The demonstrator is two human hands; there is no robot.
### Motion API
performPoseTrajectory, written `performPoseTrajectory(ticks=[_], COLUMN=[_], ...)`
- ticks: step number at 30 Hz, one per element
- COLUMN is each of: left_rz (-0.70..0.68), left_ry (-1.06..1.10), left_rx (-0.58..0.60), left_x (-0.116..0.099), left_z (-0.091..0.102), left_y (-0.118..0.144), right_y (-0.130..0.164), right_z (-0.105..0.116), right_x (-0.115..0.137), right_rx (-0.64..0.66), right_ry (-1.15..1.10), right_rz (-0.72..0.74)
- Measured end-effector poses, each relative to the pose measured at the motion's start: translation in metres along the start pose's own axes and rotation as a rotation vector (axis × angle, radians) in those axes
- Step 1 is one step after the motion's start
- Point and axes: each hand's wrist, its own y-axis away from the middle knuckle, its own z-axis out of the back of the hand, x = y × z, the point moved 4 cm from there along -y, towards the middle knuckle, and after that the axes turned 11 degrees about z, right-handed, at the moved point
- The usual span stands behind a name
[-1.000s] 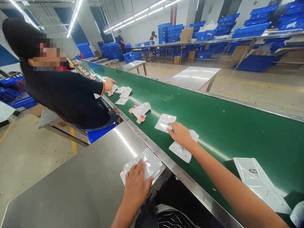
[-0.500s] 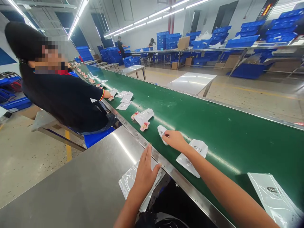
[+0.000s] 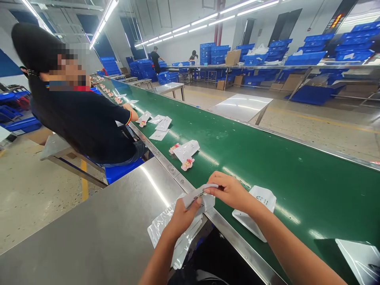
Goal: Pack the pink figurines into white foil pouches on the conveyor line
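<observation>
Green belt [image 3: 267, 158] runs along steel table [image 3: 103, 229]. Co-worker [image 3: 80, 118] sits at belt's near edge, farther up. Pouch stack [image 3: 166, 229] at table's belt-side edge. Left hand [image 3: 182, 215] and right hand [image 3: 230, 192] pinch one pouch [image 3: 198, 192] above that edge.

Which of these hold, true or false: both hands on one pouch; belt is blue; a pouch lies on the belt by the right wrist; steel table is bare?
1. Both hands hold one pouch. True: the left hand and right hand grip the small clear pouch.
2. The belt is blue. False: the conveyor belt is green.
3. A pouch lies by the right wrist. True: the white pouch.
4. The steel table is bare. False: the steel table bears a stack of clear pouches.
</observation>
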Motion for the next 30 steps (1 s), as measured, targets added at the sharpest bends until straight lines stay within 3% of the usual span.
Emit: performPoseTrajectory(ticks=[3,6,9,13,17,22,27,30], left_rz=[0.173,0.288,0.339,0.338,0.358,0.302,0.228,0.219], left_ry=[0.308,0.528,0.577,0.536,0.493,0.424,0.363,0.288], left_rx=[-0.023,-0.098,-0.156,-0.132,-0.100,-0.017,-0.052,0.005], left_x=[0.009,0.023,0.031,0.031,0.031,0.024,0.016,0.013], left_z=[0.007,0.009,0.008,0.003,-0.003,-0.011,-0.017,-0.026], left_y=[-0.004,-0.010,-0.013,-0.014,-0.013,-0.012,-0.009,-0.005], right_y=[-0.019,-0.049,-0.077,-0.093,-0.078,-0.044,-0.014,-0.005], right_z=[-0.014,-0.023,-0.029,-0.046,-0.040,-0.002,0.022,0.026], right_x=[-0.014,-0.053,-0.095,-0.117,-0.088,-0.031,-0.004,0.008], right_rx=[0.078,0.043,-0.108,-0.134,-0.213,-0.301,-0.173,-0.078], right_ry=[-0.149,-0.249,-0.151,-0.100,-0.125,-0.268,0.017,0.137], right_rz=[-0.017,-0.261,-0.475,-0.498,-0.375,-0.231,-0.218,-0.192])
